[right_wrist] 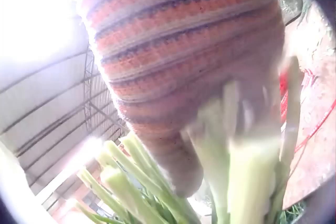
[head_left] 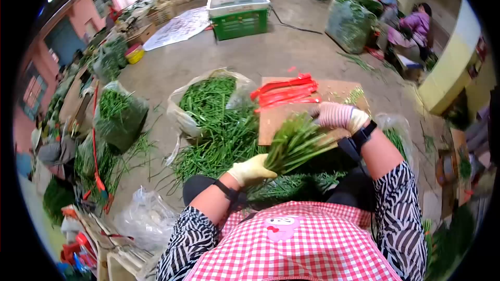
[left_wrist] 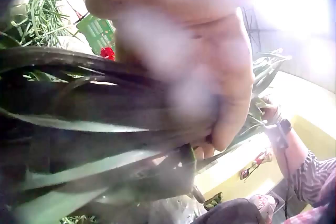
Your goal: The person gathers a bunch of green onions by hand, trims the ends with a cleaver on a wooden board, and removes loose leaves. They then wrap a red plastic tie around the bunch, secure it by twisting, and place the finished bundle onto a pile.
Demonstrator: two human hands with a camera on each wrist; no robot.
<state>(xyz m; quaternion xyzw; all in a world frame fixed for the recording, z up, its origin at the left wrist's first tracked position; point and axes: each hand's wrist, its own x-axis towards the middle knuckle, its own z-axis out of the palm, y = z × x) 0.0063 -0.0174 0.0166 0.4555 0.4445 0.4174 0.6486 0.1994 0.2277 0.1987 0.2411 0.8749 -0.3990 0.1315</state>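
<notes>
A bunch of long green stalks (head_left: 297,145), flat-leaved with pale cut ends, is held above the lap. My left hand (head_left: 250,170), in a pale yellow glove, grips the bunch by its leafy part. In the left wrist view, dark flat leaves (left_wrist: 89,129) spread out from under the curled fingers. My right hand (head_left: 336,115), in a striped glove, is at the stalk-end side of the bunch. In the right wrist view, its curled fingers hold pale stalks (right_wrist: 252,176), while other cut ends (right_wrist: 121,182) fan out beside them. The palm side is hidden.
Red ties (head_left: 286,91) lie on a brown board (head_left: 338,91) ahead. To its left, cut greens (head_left: 216,125) spill from a plastic bag (head_left: 179,106). More bagged greens (head_left: 117,109) stand farther left. A green crate (head_left: 240,23) stands ahead; a seated person (head_left: 414,26) is at right.
</notes>
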